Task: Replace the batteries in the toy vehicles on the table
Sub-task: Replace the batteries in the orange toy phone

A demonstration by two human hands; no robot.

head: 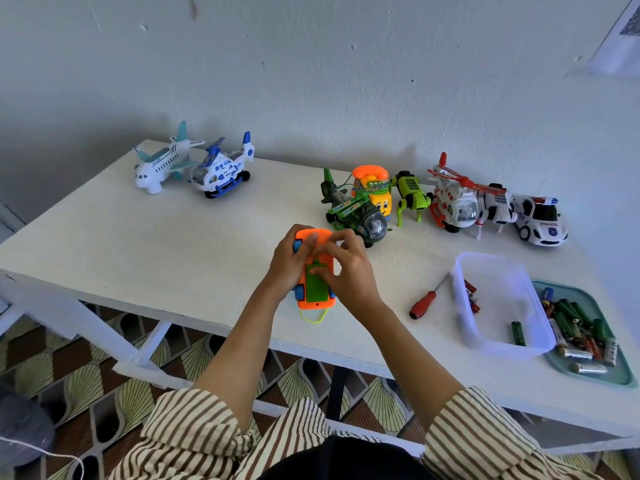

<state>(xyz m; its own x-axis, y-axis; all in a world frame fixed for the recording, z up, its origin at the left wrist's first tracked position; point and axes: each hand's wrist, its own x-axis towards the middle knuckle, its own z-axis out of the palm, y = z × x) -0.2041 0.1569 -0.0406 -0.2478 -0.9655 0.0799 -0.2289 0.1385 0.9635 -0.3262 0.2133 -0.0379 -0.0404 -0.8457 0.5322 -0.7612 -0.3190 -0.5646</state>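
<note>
The orange toy car [308,237] is held belly-up just above the centre of the frame, over the near part of the white table [173,244]. Its blue wheels and green battery cover [317,284] face the camera, and a yellow cord loop [311,318] hangs from its near end. The left hand [289,261] grips the car's left side, fingers curled round the far wheel. The right hand [349,271] clasps the right side, its fingers bent over the underside above the cover. Whether the cover is fastened or loose cannot be told.

To the right on the tabletop lies a red-handled screwdriver [427,301], just beside a clear plastic box [498,299] with a green battery [518,333] in it. Touching the box at lower right is a teal tray [620,375] heaped with batteries [578,330].

Along the far edge, right of centre, stand a green helicopter [356,216], a yellow toy [375,192], a green robot dog [412,195], a red-and-white helicopter [453,202] and a police car [542,220]. At upper left, well apart from these, a white airplane [159,164] touches a blue-and-white helicopter [223,171].

The matte tabletop meets a scuffed pale wall [311,81]. Below its white frame shows a floor covering [86,368] patterned with green fans and brown diamonds. Striped sleeves [194,427] fill the bottom edge.
</note>
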